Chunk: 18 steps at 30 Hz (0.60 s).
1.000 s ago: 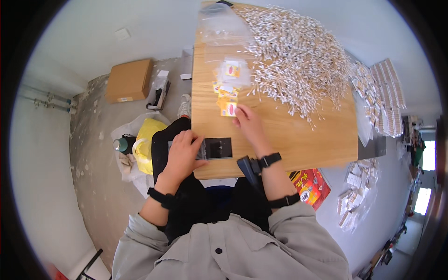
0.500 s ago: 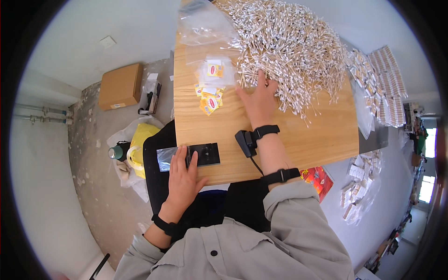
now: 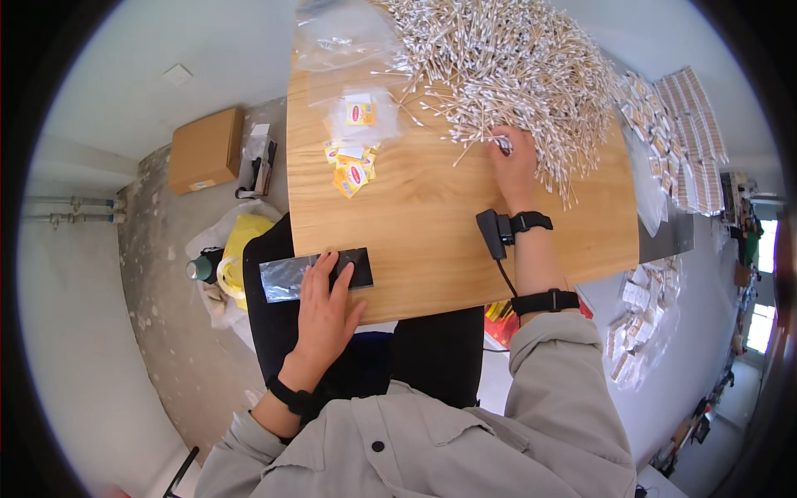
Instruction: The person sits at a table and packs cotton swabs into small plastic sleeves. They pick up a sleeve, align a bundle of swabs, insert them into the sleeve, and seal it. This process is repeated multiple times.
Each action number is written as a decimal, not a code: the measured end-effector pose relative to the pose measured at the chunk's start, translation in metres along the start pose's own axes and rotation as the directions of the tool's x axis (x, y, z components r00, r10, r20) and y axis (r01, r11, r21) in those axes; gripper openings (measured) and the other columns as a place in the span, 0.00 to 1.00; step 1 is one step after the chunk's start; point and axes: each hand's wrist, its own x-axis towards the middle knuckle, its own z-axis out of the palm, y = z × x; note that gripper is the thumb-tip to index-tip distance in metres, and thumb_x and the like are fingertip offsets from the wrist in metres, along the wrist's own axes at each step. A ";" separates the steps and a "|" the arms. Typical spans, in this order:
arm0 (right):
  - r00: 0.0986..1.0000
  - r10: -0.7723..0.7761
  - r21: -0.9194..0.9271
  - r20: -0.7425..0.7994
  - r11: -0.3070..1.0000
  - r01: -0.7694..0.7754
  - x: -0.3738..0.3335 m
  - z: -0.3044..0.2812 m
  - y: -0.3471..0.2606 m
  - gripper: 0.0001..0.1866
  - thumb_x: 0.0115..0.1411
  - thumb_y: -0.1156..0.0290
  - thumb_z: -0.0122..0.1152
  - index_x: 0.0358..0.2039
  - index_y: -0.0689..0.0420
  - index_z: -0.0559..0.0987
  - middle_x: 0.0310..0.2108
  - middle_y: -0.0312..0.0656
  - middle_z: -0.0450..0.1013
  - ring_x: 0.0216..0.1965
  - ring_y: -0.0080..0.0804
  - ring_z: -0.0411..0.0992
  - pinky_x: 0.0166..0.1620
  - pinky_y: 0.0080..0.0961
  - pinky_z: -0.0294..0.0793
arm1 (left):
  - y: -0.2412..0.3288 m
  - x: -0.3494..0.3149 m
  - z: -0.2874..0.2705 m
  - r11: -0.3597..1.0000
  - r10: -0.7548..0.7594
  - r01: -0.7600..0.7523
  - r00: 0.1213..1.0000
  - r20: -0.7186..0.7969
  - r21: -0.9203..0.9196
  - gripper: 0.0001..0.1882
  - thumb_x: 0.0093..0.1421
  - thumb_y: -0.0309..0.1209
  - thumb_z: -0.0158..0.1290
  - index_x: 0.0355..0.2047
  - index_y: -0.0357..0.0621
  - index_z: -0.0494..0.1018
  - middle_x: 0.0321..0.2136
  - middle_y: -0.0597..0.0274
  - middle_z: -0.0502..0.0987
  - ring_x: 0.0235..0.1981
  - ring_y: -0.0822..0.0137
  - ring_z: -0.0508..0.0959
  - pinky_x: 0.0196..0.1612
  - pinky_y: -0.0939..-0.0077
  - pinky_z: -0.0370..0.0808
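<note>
A large heap of cotton swabs point(image 3: 506, 75) with white tips and pale wooden sticks covers the far part of the wooden table point(image 3: 432, 216). At the heap's near edge, my right hand point(image 3: 518, 166) has its fingers curled round some swabs; the fingertips are partly hidden among the sticks. My left hand point(image 3: 324, 303) lies with fingers stretched out over a small clear plastic bag point(image 3: 284, 279) and a flat black slab point(image 3: 359, 267) at the near left table edge.
Yellow-and-white printed cards point(image 3: 352, 173) lie left of the heap, beside clear bags point(image 3: 349, 37). Packed swab bundles point(image 3: 689, 141) stand beyond the table's right side. A cardboard box point(image 3: 206, 151) and a yellow bag point(image 3: 239, 241) rest on the floor at left.
My right hand has moved right along the heap's near edge, and its fingers have curled in. The left hand stays on the bag and slab. The view has shifted slightly.
</note>
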 end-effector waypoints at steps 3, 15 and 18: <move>0.997 0.062 0.070 0.053 0.995 -0.066 -0.008 -0.007 0.002 0.09 0.52 0.77 0.64 0.35 0.53 0.80 0.36 0.40 0.72 0.33 0.33 0.71 0.36 0.26 0.72 | 0.009 0.011 0.007 0.999 0.029 -0.028 0.999 0.021 -0.029 0.34 0.49 0.27 0.64 0.56 0.39 0.66 0.61 0.43 0.60 0.64 0.42 0.60 0.66 0.48 0.57; 0.945 0.244 0.409 0.220 0.856 -0.316 -0.068 0.001 -0.026 0.08 0.55 0.79 0.63 0.36 0.57 0.79 0.35 0.33 0.71 0.32 0.18 0.68 0.32 0.16 0.67 | 0.062 0.086 0.075 0.969 0.224 -0.233 0.968 -0.113 -0.077 0.45 0.43 0.37 0.69 0.63 0.48 0.63 0.66 0.38 0.50 0.66 0.40 0.54 0.65 0.46 0.56; 0.962 0.150 0.408 0.230 0.882 -0.235 -0.081 -0.003 -0.052 0.07 0.56 0.79 0.62 0.36 0.58 0.79 0.34 0.33 0.71 0.31 0.17 0.68 0.32 0.15 0.67 | 0.065 0.102 0.085 0.982 0.179 -0.184 0.979 -0.099 -0.046 0.47 0.44 0.42 0.69 0.63 0.43 0.63 0.66 0.38 0.50 0.67 0.42 0.53 0.66 0.45 0.53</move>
